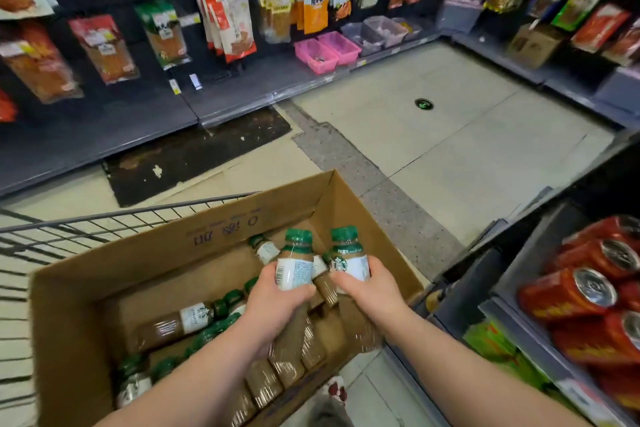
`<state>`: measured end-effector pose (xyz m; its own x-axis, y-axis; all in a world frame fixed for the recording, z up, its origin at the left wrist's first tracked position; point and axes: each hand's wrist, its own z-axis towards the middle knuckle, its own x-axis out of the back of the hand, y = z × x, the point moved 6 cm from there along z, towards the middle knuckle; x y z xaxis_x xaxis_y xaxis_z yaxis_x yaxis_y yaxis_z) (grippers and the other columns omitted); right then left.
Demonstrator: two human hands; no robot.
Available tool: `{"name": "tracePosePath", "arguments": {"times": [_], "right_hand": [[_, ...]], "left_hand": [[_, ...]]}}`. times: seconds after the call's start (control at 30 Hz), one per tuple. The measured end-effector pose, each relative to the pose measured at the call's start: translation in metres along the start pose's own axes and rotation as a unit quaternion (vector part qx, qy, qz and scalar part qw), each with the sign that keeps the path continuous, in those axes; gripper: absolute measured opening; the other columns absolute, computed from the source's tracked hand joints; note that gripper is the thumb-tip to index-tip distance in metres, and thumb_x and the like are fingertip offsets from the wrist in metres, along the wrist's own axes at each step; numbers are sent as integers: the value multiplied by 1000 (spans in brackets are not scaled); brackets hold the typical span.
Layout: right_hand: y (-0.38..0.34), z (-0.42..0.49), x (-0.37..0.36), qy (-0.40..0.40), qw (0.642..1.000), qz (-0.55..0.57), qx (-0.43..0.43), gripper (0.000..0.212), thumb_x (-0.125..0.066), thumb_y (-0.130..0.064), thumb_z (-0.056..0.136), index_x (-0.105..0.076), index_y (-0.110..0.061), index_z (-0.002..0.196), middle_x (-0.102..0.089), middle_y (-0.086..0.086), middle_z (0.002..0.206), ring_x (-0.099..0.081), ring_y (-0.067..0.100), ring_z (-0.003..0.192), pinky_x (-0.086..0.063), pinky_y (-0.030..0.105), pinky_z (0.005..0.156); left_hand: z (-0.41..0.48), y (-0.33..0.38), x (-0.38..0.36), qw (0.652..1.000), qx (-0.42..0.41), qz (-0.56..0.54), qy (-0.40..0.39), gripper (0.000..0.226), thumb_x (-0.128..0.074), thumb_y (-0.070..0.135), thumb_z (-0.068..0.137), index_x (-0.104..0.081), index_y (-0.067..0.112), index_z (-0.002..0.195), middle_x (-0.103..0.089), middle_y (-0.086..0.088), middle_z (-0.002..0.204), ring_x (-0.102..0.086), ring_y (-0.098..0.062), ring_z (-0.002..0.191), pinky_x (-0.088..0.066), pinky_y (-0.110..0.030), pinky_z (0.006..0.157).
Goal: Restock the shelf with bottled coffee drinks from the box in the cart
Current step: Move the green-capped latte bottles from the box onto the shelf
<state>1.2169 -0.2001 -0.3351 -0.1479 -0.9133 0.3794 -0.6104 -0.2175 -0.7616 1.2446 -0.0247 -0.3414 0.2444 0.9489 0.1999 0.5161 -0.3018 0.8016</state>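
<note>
Bottled coffee drinks: two are in hand, raised just above the box [114, 274] that sits in the wire cart [86, 229]. My left hand [273, 302] is wrapped round the label band of one bottle [294, 269], cap up. My right hand [370, 288] grasps a second bottle [349, 262] just beside it, also at the label. A third bottle shows between the two, over the right half of the box; I cannot tell whether either hand carries it. Remaining stock [183, 321] lies on its side across the box floor, and the bottles at the near side appear to be in film wrap. Right of the box stands a shelf unit [502, 315] holding red cans [568, 291]; no coffee facing is visible from here. Recommendation: keep each grip on the label band, not the cap, since the lower body looks smooth and likely to slip. Lift both bottles clear of the box's right wall before swinging out, and hold them apart so they do not knock together. At the shelf, seat one base fully before letting go of the other, logos outward.
</note>
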Motion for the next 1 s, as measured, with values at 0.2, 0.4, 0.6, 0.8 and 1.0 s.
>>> {"name": "tracePosePath", "arguments": {"times": [0.2,0.4,0.6,0.8,1.0], "right_hand": [[-6,-75,12,82,994,65,20,43,-74,-34,75,-51,-24,111,-63,-4,104,-61,13,94,-51,33,85],[14,-149,50,195,974,117,9,44,-72,-34,78,-52,-23,115,-63,-4,105,-61,12,94,-48,27,81],[54,-232,106,302,941,151,-3,37,-72,-29,79,-56,-20,111,-64,-6,98,-57,1,81,-43,13,62],[99,-320,155,393,899,191,-8,25,-70,-29,81,-54,-26,100,-63,-12,92,-57,-1,80,-42,13,62],[168,-428,195,461,859,221,-18,23,-71,-29,80,-59,-26,99,-68,-4,98,-63,11,90,-49,29,80]], "left_hand": [[-43,18,6,995,-79,3,-61,52,-77,18,75,-49,18,119,-64,-4,102,-63,-19,88,-52,-31,71],[-87,29,-34,980,-119,23,-157,51,-76,19,77,-48,17,118,-64,-5,104,-63,-22,92,-53,-36,80],[-150,42,-105,949,-170,62,-258,45,-76,20,76,-50,17,113,-64,-2,96,-63,-18,87,-53,-36,76],[-229,40,-170,912,-202,79,-348,41,-74,19,79,-49,20,112,-63,2,98,-60,-11,87,-48,-29,71],[-334,7,-243,867,-228,93,-433,41,-73,17,80,-48,23,112,-61,10,96,-57,-3,85,-42,-20,64]]}}
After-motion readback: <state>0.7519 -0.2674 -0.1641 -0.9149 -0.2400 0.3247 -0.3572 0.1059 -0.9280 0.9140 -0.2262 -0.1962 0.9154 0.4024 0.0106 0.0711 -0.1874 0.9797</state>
